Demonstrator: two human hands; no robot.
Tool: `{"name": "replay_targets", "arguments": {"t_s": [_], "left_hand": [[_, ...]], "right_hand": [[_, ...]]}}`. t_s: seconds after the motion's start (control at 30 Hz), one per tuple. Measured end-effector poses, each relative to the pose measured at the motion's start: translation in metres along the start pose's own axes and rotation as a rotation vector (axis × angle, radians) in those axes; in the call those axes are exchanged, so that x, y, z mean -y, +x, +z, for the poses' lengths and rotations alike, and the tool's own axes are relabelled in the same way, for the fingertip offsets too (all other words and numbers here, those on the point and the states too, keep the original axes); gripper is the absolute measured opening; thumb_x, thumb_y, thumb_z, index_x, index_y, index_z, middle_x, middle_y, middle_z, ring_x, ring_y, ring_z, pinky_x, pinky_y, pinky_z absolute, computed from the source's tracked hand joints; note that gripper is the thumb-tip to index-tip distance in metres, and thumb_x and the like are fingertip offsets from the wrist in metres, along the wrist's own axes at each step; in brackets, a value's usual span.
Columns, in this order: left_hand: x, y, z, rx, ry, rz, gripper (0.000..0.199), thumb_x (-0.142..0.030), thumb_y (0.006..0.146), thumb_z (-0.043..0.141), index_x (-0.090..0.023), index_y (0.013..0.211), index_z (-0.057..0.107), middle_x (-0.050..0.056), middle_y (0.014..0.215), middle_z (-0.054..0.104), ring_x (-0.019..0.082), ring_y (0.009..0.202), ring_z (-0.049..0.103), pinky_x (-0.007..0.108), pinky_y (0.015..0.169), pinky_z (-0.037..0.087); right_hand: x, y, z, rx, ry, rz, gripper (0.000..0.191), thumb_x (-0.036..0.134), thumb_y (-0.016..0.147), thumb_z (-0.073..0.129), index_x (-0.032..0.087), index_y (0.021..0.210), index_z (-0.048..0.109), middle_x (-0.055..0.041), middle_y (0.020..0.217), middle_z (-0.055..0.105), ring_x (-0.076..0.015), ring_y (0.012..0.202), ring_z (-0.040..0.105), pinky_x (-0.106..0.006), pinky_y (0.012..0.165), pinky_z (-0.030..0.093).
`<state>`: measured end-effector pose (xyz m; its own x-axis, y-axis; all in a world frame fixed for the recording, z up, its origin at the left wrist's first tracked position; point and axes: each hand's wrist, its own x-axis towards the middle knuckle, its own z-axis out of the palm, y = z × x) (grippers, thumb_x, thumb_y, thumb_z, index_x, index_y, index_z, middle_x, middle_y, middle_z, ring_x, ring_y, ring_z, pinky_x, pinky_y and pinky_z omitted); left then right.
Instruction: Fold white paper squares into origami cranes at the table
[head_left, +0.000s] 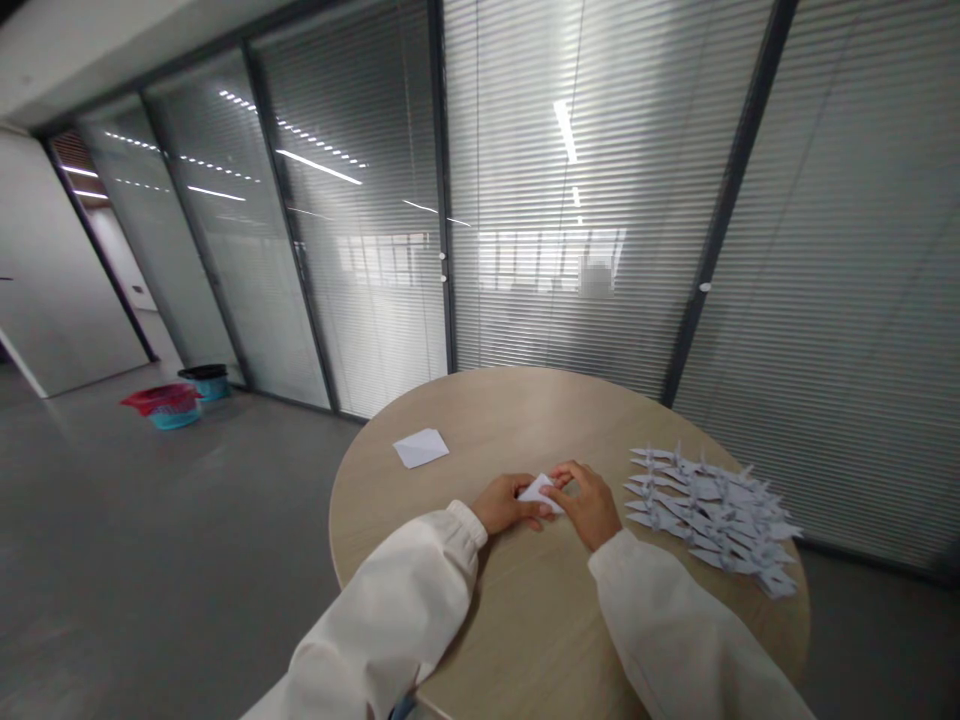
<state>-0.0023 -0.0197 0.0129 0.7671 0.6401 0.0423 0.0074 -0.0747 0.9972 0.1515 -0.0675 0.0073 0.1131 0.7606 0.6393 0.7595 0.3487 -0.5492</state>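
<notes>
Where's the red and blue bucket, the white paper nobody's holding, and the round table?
Red and blue bucket [174,412]: head view, its side.
Loose white paper [421,448]: head view, its middle.
Round table [525,400]: head view, bare top.

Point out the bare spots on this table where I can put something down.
Bare wood shows on the round table beyond both hands, between the flat white paper and the paper cranes; also between the left sleeve and right sleeve. It is crowded at right under the cranes and mid-table, where left hand and right hand hold folded paper.
</notes>
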Motion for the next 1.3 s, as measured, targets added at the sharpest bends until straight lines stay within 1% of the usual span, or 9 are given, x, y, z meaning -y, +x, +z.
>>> {"name": "replay_targets", "arguments": {"t_s": [0.23, 0.4, 0.53, 0.67, 0.77, 0.9, 1.0, 1.2, 1.3], "left_hand": [[0.0001, 0.0002, -0.0002, -0.034, 0.077, 0.003, 0.037, -0.034, 0.054, 0.068, -0.012, 0.082, 0.061, 0.005, 0.077, 0.063, 0.016, 0.066, 0.057, 0.027, 0.059, 0.047], [-0.0028, -0.0013, 0.0017, -0.051, 0.111, -0.001, 0.039, -0.039, 0.059, 0.064, -0.012, 0.086, 0.061, 0.007, 0.080, 0.063, 0.017, 0.070, 0.058, 0.024, 0.057, 0.046], [-0.0049, -0.0031, 0.0025, -0.044, 0.136, 0.026, 0.037, -0.042, 0.064, 0.059, -0.012, 0.084, 0.062, 0.007, 0.080, 0.064, 0.016, 0.068, 0.058, 0.023, 0.056, 0.046], [-0.0067, -0.0042, 0.0029, -0.043, 0.158, 0.023, 0.037, -0.044, 0.064, 0.057, -0.011, 0.081, 0.063, 0.007, 0.077, 0.064, 0.015, 0.064, 0.057, 0.022, 0.054, 0.045], [-0.0074, -0.0044, 0.0034, -0.053, 0.171, 0.016, 0.037, -0.045, 0.063, 0.057, -0.012, 0.078, 0.063, 0.006, 0.074, 0.064, 0.014, 0.062, 0.056, 0.021, 0.053, 0.044], [-0.0072, -0.0044, 0.0038, -0.046, 0.196, 0.016, 0.036, -0.043, 0.064, 0.057, -0.012, 0.080, 0.064, 0.006, 0.074, 0.064, 0.014, 0.060, 0.055, 0.021, 0.051, 0.044], [-0.0065, -0.0044, 0.0037, -0.046, 0.210, 0.023, 0.034, -0.041, 0.065, 0.057, -0.013, 0.081, 0.064, 0.005, 0.073, 0.064, 0.014, 0.058, 0.055, 0.021, 0.051, 0.044], [-0.0058, -0.0042, 0.0036, -0.038, 0.197, 0.029, 0.032, -0.040, 0.065, 0.057, -0.013, 0.081, 0.064, 0.006, 0.074, 0.064, 0.015, 0.062, 0.056, 0.023, 0.052, 0.044], [-0.0065, -0.0044, 0.0034, -0.039, 0.219, 0.028, 0.033, -0.040, 0.065, 0.057, -0.013, 0.082, 0.064, 0.006, 0.075, 0.065, 0.015, 0.060, 0.056, 0.023, 0.052, 0.044]], "right_hand": [[0.0018, 0.0007, -0.0019, 0.014, 0.009, -0.006, 0.018, 0.030, 0.065, 0.062, 0.021, 0.080, 0.057, 0.0007, 0.069, 0.061, -0.0165, 0.071, 0.055, -0.031, 0.069, 0.040], [-0.0006, 0.0004, -0.0013, 0.013, 0.013, 0.005, 0.015, 0.030, 0.065, 0.061, 0.021, 0.078, 0.058, 0.0007, 0.068, 0.061, -0.0161, 0.069, 0.055, -0.030, 0.068, 0.040], [-0.0008, 0.0002, -0.0019, 0.013, 0.014, 0.006, 0.014, 0.030, 0.065, 0.061, 0.022, 0.076, 0.059, 0.0007, 0.068, 0.060, -0.0158, 0.069, 0.054, -0.029, 0.068, 0.040], [0.0000, 0.0011, -0.0024, 0.004, 0.050, -0.006, 0.014, 0.031, 0.064, 0.061, 0.021, 0.074, 0.060, -0.0008, 0.069, 0.060, -0.0168, 0.071, 0.054, -0.030, 0.068, 0.041], [0.0000, 0.0017, -0.0022, 0.006, 0.126, 0.017, 0.015, 0.032, 0.064, 0.061, 0.020, 0.075, 0.061, -0.0024, 0.074, 0.060, -0.0170, 0.073, 0.054, -0.030, 0.068, 0.042], [-0.0011, 0.0018, -0.0019, 0.081, 0.218, 0.062, 0.015, 0.033, 0.066, 0.059, 0.020, 0.073, 0.063, -0.0016, 0.074, 0.060, -0.0162, 0.073, 0.056, -0.029, 0.069, 0.043], [-0.0018, 0.0016, -0.0019, 0.112, 0.243, 0.100, 0.015, 0.033, 0.066, 0.058, 0.020, 0.071, 0.064, -0.0010, 0.072, 0.061, -0.0156, 0.071, 0.057, -0.027, 0.068, 0.043], [-0.0017, 0.0020, -0.0016, 0.120, 0.267, 0.136, 0.017, 0.034, 0.065, 0.059, 0.019, 0.070, 0.064, -0.0008, 0.070, 0.061, -0.0155, 0.069, 0.057, -0.026, 0.066, 0.043], [-0.0022, 0.0021, -0.0013, 0.122, 0.273, 0.154, 0.016, 0.035, 0.065, 0.060, 0.020, 0.070, 0.064, -0.0007, 0.070, 0.062, -0.0154, 0.069, 0.058, -0.026, 0.066, 0.043]]}}
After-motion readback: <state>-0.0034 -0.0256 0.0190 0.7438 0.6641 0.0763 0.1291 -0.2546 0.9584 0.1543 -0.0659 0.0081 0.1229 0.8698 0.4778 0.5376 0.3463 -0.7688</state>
